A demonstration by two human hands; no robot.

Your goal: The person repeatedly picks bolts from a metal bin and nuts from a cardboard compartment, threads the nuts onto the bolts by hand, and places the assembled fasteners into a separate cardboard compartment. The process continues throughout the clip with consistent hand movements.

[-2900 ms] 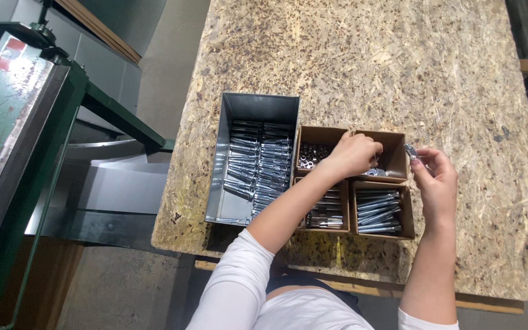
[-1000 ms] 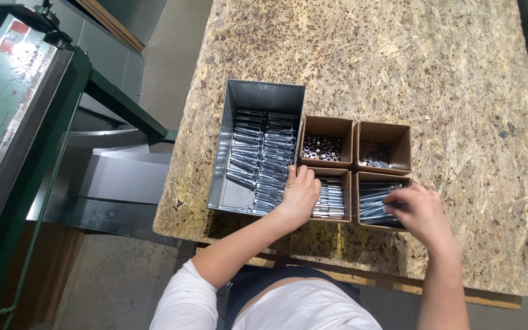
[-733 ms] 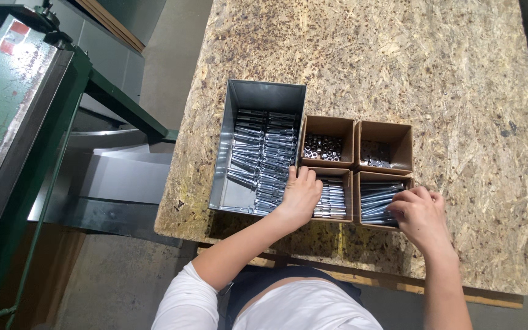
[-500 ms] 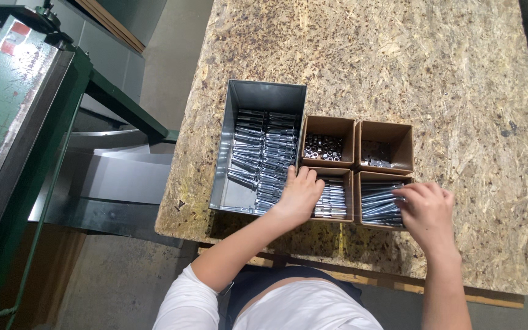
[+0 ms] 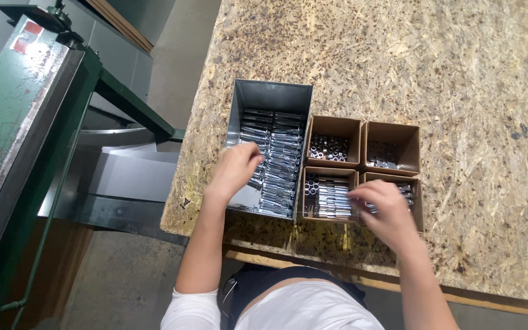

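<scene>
Your left hand (image 5: 234, 169) has shifted from the near-left cardboard box (image 5: 328, 194) into the grey metal bin (image 5: 270, 150) at the table's (image 5: 398, 67) near edge, fingers curled over the stacked bright metal parts (image 5: 279, 159); whether the grip has closed on one cannot be told. Your right hand (image 5: 383, 211) now hovers over the near-right cardboard box (image 5: 415, 198), fingers bent, apparently pinching a small part, though the hold is unclear. The two far boxes (image 5: 362, 143) stand untouched. The picking has moved to the bin.
</scene>
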